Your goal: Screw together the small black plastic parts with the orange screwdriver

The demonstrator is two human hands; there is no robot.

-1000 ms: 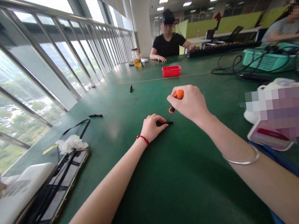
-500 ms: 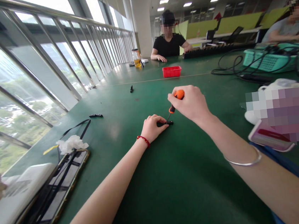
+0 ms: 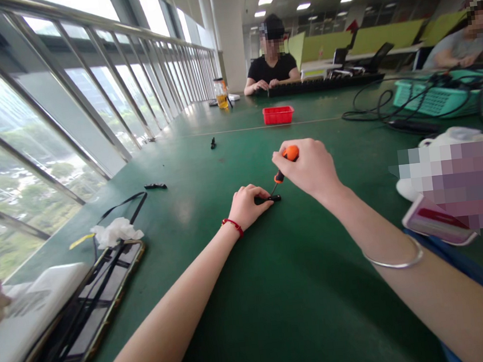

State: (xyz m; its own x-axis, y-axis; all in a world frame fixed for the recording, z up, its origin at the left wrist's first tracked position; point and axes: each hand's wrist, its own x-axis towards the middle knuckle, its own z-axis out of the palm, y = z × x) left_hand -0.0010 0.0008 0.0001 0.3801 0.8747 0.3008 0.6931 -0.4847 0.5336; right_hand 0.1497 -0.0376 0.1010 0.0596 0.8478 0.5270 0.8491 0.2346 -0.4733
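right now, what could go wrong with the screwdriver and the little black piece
The tip of the orange-and-black screwdriver could slip into the left hand, whose fingers are right beside it. The small, dark black piece might also twist or skid on the green tabletop, since the fingers seem to pinch only one end.

White slab (image 3: pixel 64 275): faint marks, too blurred to read
Pink-edged box (image 3: pixel 438 222): no legible text
Elsewhere: nothing readable

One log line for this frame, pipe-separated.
left hand: pinching small black part on green table | right hand: gripping orange-black screwdriver, tip at part | red bin: beyond hands
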